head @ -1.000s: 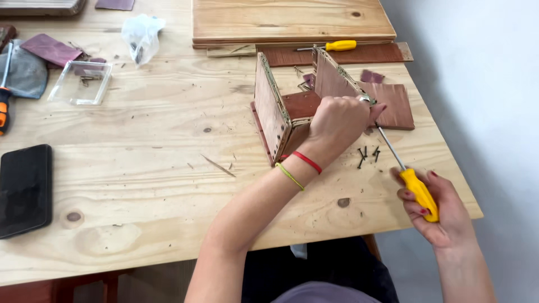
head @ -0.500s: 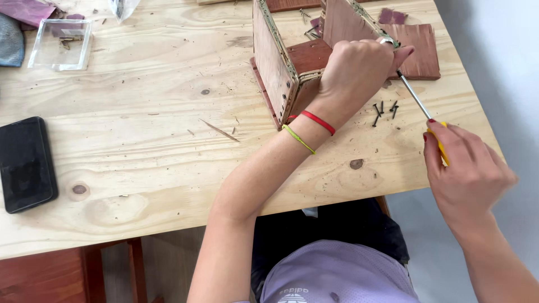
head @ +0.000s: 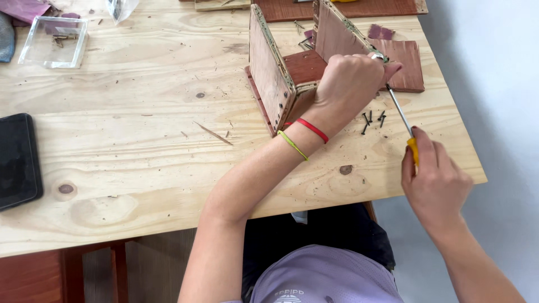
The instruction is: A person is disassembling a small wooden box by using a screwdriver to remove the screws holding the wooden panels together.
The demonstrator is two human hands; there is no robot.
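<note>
My left hand (head: 351, 84) clamps the upright wooden panel (head: 337, 33), steadying it. My right hand (head: 435, 182) fists the yellow-handled screwdriver (head: 401, 118), its tip apparently at the panel's edge.

On the pale plywood table (head: 140, 168), the upright reddish-brown wooden panel assembly (head: 292, 73) stands at the far right. The left hand (head: 348, 84) rests on its near right corner; the right hand (head: 435, 185) sits nearer, at the table's right edge, holding the yellow-handled screwdriver (head: 401, 118), whose tip reaches up to the left hand. Small dark screws (head: 372, 119) lie between them. The clear plastic box (head: 54, 42) lies far left, the black phone (head: 18, 160) at the left edge
</note>
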